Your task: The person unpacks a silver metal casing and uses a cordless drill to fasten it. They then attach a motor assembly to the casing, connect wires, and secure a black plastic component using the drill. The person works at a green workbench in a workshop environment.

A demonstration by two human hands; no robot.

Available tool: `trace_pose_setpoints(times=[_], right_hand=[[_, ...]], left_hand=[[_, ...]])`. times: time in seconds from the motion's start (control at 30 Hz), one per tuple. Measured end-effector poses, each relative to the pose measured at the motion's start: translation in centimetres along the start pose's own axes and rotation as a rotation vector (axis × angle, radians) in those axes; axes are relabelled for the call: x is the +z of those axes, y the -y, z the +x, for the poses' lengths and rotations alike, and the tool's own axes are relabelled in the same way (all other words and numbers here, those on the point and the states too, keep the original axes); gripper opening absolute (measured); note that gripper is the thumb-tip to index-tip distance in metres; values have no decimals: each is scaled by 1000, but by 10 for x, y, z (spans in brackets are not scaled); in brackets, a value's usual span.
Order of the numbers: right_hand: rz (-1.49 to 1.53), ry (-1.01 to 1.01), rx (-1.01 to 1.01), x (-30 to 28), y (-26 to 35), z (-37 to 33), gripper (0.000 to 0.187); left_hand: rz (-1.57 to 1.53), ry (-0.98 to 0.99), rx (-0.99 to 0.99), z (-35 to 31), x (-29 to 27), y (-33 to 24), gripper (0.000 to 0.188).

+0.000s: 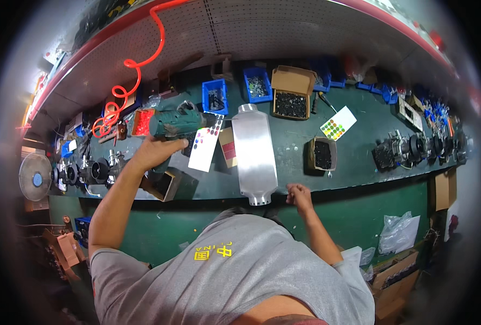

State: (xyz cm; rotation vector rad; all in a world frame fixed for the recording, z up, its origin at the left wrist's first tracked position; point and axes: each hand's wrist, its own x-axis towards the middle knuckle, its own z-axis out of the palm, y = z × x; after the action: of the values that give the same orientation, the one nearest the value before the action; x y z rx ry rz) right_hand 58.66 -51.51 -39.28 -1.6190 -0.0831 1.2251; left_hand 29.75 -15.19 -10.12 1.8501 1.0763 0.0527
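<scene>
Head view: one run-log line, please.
left hand: holding green power drill | right hand: curled, beside silver housing | housing: on green bench

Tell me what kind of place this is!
It looks like a workshop, maybe a small factory. The clues are the long green workbench, the drill in the person's left hand, and the blue bin holding small parts.
</scene>
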Motion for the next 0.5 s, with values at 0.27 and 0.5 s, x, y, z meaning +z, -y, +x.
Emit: trace_pose_setpoints(times=[0.27,0.5], right_hand=[[-226,243,191,51,-15,-44,62],[-255,250,309,79,-13,-43,74]], left_hand=[[-184,-43,82,72,-19,38,45],[-183,58,174,113,-25,75,45]])
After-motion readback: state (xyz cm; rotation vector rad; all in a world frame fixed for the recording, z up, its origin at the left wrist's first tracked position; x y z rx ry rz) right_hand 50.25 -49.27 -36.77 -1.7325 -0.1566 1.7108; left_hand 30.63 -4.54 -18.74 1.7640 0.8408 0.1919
